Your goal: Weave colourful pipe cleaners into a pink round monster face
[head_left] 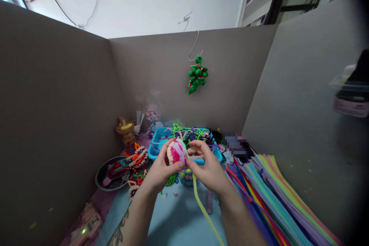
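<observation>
My left hand (161, 171) is closed around a small round pink-and-white pipe-cleaner ball (176, 153), held up over the light blue table top. My right hand (206, 165) pinches a pale yellow-green pipe cleaner (203, 209) right beside the ball; its long loose end trails down toward me. Both hands meet at the ball in front of a blue tray (157, 144) full of tangled pipe cleaners.
A big fan of coloured pipe cleaners (268, 192) lies on the right. A dark round dish (100, 178) with finished pieces sits at left, a small brown figure (125, 128) behind it. Grey partition walls enclose the desk; a green ornament (197, 77) hangs on the back wall.
</observation>
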Demonstrator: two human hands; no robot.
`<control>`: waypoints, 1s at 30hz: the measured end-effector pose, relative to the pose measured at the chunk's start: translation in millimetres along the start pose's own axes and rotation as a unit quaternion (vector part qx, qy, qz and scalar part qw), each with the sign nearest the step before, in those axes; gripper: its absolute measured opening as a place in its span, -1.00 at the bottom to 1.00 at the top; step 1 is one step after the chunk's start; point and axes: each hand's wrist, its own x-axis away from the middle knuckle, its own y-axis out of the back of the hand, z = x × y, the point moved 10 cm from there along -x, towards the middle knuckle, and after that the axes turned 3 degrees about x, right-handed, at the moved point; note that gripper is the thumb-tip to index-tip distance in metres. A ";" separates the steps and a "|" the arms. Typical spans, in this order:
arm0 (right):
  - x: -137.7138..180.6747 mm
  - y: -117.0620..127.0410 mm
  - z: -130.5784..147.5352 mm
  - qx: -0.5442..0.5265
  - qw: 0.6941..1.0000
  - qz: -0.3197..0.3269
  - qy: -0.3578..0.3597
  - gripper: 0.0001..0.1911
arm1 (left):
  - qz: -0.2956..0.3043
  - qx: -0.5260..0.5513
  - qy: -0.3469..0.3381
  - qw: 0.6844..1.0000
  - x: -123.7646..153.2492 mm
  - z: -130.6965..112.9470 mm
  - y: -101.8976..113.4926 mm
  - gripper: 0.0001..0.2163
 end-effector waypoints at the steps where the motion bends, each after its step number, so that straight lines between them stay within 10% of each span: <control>1: 0.4 -1.1 -0.1 0.000 1.000 0.005 -0.003 -0.63 | -0.001 -0.009 0.000 1.000 0.2 -0.8 0.0 -0.27; 30: -3.3 -4.3 -8.0 -0.002 1.000 0.007 0.001 -0.70 | -0.030 -0.138 -0.011 0.990 0.2 -12.4 4.5 -0.30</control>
